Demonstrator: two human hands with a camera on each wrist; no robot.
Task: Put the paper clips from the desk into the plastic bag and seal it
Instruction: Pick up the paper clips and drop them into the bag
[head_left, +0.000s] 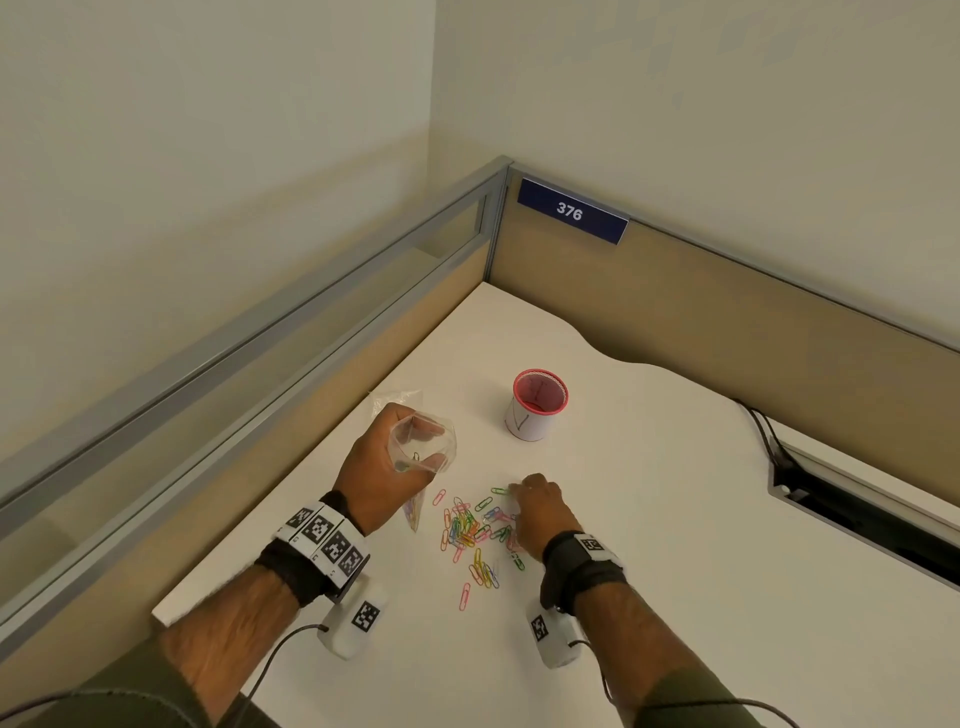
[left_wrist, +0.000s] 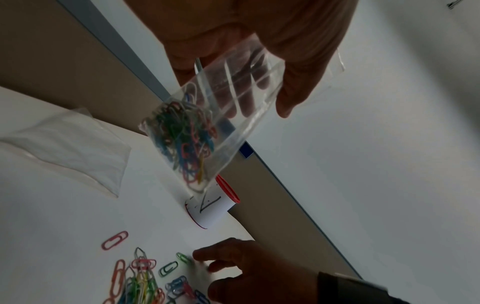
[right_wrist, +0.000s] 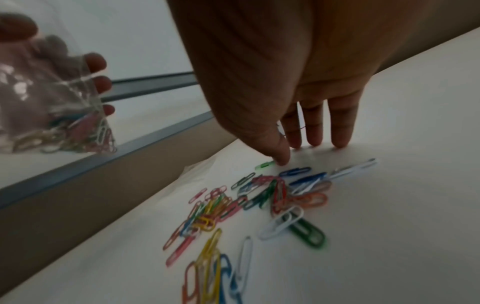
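My left hand (head_left: 387, 467) grips a small clear plastic bag (left_wrist: 207, 127) above the desk, mouth held open, with several coloured paper clips (left_wrist: 184, 144) at its bottom. A scatter of coloured paper clips (head_left: 475, 535) lies on the white desk (head_left: 675, 519) between my hands. My right hand (head_left: 535, 506) is down on the desk at the far side of the scatter, fingers straight with their tips on the surface. Its thumb (right_wrist: 281, 152) touches a green clip (right_wrist: 265, 165).
A red-rimmed white cup (head_left: 537, 405) stands on the desk beyond the clips. Another clear plastic bag (left_wrist: 64, 148) lies flat on the desk near the left partition (head_left: 311, 332). A cable slot (head_left: 857, 509) is cut into the desk at right.
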